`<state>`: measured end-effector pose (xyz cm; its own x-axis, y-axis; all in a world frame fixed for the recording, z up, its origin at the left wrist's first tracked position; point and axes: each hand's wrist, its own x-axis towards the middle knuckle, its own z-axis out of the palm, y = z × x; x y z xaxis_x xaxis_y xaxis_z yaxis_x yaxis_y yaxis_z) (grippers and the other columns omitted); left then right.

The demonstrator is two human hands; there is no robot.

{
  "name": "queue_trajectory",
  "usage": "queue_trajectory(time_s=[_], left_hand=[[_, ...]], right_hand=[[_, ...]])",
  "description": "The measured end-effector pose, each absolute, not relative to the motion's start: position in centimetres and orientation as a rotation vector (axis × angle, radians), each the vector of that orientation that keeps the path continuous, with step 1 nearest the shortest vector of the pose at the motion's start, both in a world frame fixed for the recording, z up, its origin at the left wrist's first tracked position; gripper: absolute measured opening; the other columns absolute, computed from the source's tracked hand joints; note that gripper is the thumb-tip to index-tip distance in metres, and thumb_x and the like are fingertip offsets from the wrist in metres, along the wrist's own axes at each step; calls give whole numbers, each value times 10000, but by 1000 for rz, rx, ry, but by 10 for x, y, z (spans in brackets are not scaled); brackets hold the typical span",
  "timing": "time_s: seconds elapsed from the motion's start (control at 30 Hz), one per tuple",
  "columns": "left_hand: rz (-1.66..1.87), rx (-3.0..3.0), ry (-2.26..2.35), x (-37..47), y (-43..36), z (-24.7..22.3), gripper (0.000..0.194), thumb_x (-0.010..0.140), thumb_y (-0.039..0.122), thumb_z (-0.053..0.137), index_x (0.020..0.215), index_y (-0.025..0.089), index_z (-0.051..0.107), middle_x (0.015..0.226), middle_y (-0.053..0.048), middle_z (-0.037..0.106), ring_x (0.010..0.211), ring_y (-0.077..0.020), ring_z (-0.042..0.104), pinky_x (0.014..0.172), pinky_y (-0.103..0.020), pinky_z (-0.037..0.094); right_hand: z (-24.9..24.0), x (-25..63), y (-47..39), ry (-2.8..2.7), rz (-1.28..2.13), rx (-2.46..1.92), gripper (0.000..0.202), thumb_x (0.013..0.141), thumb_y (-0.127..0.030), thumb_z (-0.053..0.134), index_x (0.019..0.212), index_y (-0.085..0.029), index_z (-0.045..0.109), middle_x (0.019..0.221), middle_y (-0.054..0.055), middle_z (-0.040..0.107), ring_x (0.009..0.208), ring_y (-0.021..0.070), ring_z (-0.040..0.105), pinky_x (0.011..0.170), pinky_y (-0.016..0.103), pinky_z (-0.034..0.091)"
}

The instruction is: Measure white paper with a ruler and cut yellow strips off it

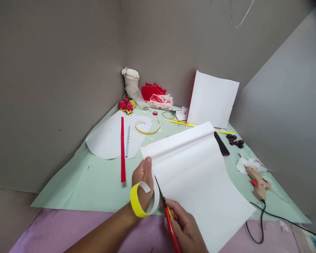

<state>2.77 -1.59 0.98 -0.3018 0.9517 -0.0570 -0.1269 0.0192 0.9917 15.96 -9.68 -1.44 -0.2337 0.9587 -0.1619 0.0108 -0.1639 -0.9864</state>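
A large white sheet point(195, 175) lies across the front of the table, its far edge folded or curled. My left hand point(143, 175) grips the sheet's left edge, thumb on top. Red-handled scissors point(169, 221) are in my right hand point(183, 225), with their blades at that same edge, close to my left thumb. A narrow strip point(137, 202), yellow and ridged on one face and white on the other, curls down over my left wrist from the cut edge. Beyond my left hand lie a red strip point(123, 151) and a light blue pencil point(127, 140).
A glue gun point(258, 182) with a black cord point(262, 225) lies at the right. Dark round objects point(234, 140) sit behind it. Toward the back are a white sheet point(213, 98) standing up, a tissue pack point(161, 102), a white cup point(131, 79) and red ornaments point(126, 105).
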Motion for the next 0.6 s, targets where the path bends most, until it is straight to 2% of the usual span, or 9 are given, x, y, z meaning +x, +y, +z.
queue_trajectory(time_s=[0.07, 0.3, 0.5, 0.6], left_hand=[[1475, 930, 1360, 28, -16, 10, 350, 921, 523, 532, 752, 216, 557, 587, 33, 525, 564, -157, 475, 549, -265, 412], [1540, 865, 1487, 23, -12, 10, 393, 875, 597, 557, 753, 224, 543, 664, 30, 517, 610, -158, 484, 576, -267, 434], [1537, 899, 1559, 19, -8, 5, 428, 863, 607, 563, 687, 234, 448, 649, 49, 438, 602, -145, 434, 553, -259, 400], [1538, 956, 1562, 20, -8, 8, 403, 883, 590, 540, 710, 231, 479, 664, 40, 477, 629, -154, 458, 594, -265, 421]], right_hand=[[-14, 160, -97, -1297, 1505, -1200, 310, 910, -427, 614, 1101, -206, 716, 832, 18, 650, 728, 159, 543, 668, 207, 464], [-18, 161, -99, -1347, 1505, -1227, 314, 912, -438, 597, 1090, -205, 710, 839, 22, 635, 704, 152, 513, 584, 192, 430], [-13, 161, -96, -1371, 1535, -1243, 296, 921, -437, 597, 1040, -179, 681, 679, -32, 475, 610, 122, 424, 529, 186, 376], [-8, 160, -96, -1342, 1569, -1221, 269, 913, -410, 619, 1027, -169, 653, 673, -46, 445, 612, 113, 410, 551, 183, 373]])
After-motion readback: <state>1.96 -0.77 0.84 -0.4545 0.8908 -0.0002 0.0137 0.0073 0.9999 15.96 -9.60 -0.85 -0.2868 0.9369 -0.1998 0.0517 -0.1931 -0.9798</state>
